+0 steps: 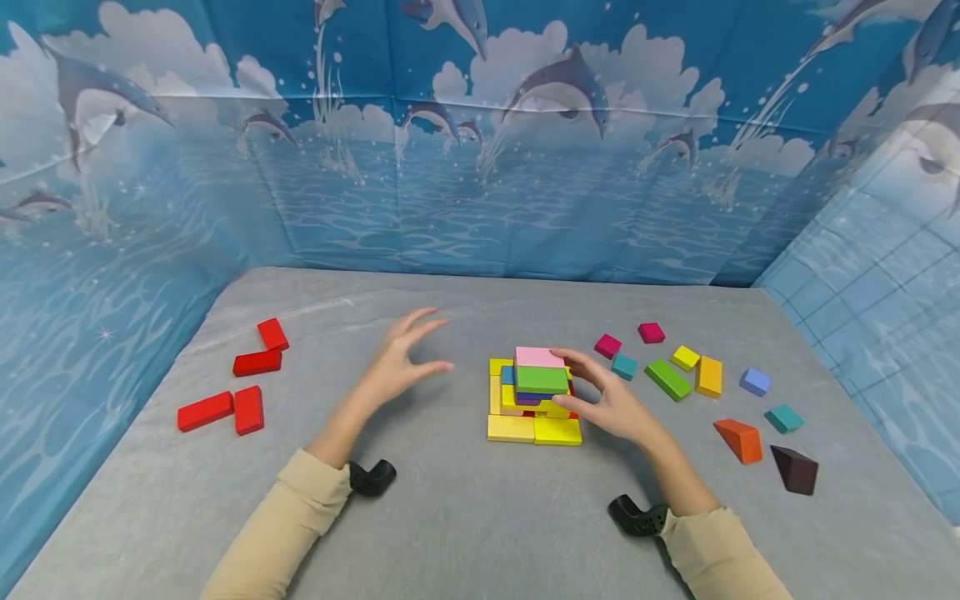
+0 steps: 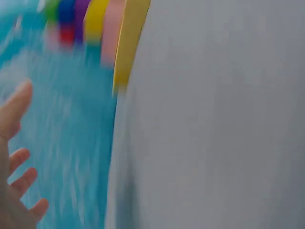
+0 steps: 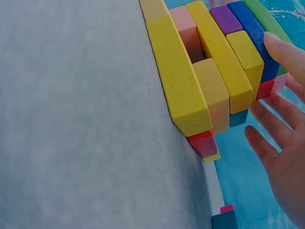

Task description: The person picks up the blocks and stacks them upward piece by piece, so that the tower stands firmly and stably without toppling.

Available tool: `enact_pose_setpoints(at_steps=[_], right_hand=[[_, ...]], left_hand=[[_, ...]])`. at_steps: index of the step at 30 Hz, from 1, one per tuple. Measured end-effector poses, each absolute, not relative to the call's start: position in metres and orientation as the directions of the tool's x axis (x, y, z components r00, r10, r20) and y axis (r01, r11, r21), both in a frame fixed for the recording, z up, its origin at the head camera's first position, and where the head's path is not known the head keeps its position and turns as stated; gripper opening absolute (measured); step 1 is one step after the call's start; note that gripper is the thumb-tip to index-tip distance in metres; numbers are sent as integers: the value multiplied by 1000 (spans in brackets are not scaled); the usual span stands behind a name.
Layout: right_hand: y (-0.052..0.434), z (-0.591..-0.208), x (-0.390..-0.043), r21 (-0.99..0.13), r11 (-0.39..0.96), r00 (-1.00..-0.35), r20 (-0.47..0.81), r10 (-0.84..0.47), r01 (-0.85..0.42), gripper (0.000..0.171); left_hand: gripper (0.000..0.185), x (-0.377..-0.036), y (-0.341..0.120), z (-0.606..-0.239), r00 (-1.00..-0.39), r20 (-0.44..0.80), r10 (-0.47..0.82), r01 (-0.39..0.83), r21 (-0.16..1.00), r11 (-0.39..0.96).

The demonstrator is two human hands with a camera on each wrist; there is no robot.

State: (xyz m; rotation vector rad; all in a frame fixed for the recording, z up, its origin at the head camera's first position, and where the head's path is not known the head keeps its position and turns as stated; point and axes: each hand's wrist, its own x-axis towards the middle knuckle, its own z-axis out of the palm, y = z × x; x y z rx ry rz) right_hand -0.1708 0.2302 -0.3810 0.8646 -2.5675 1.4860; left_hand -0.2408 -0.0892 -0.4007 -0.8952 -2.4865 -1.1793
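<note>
Block stack [image 1: 535, 396] sits mid-tabletop, a bit right of centre. Yellow blocks form the base, w/ purple, blue and more yellow layers above; a green block [image 1: 542, 379] and a pink block [image 1: 538, 357] are on top. In the right wrist view the layers look packed tight, w/ a red piece poking out at one corner.

Right hand [image 1: 609, 402] is at the stack's right side, fingers spread and only lightly bent. The thumb seems to touch the yellow layer and the fingertips reach near the top blocks; it grips nothing. Left hand [image 1: 397, 362] hovers left of the stack, clear of it, fingers open and splayed, empty. Left wrist view is blurred; it shows only open fingers.

Progress, as a guess: the build looks well along, several layers up, but plenty of loose pcs remain unused. Four red blocks [image 1: 257, 362] lie well apart on the left. On the right are two magenta cubes [image 1: 607, 345], a teal cube, a green bar [image 1: 668, 379], yellow and orange-yellow blocks, a lilac block, another teal one, an orange wedge [image 1: 738, 440] and a dark brown wedge [image 1: 795, 469].

Tabletop [image 1: 450, 517] is covered w/ grey felt-like cloth, slightly creased at the far left. Walls around it are hung w/ blue sheets printed w/ dolphins, clouds and water; a tile pattern shows on the right side.
</note>
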Motion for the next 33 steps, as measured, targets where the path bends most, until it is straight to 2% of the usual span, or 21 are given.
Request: enact_pose_setpoints(at_steps=[3, 7, 11, 16, 19, 23, 28, 33], right_hand=[[230, -381, -171, -784, 382, -843, 312, -438, -489, 60], [230, -381, -171, -790, 379, -845, 306, -438, -482, 60], [231, -381, -171, -793, 375, -846, 304, -438, -480, 59], [231, -382, -172, -786, 375, -840, 312, -444, -491, 58], [231, -382, -172, -790, 376, -844, 307, -440, -484, 58], [231, -381, -172, -800, 377, -853, 294, -431, -467, 59], [231, -381, -172, -804, 381, -857, 282, -431, -456, 59], [230, -381, -172, -801, 380, -854, 287, -435, -463, 59]], left_hand=[[62, -254, -143, -408, -848, 446, 287, 514, 553, 656], [61, -259, -204, -415, -923, 378, 67, 259, 483, 837], [63, -257, -241, -420, -949, 293, -114, 32, 450, 892], [63, -255, -254, -425, -957, 204, -208, -104, 431, 897], [57, -257, -254, -427, -953, 205, -225, -118, 432, 894], [49, -258, -254, -428, -949, 243, -199, -73, 446, 892], [43, -258, -254, -430, -938, 317, -138, 30, 474, 880], [37, -260, -244, -430, -915, 395, -86, 187, 601, 777]])
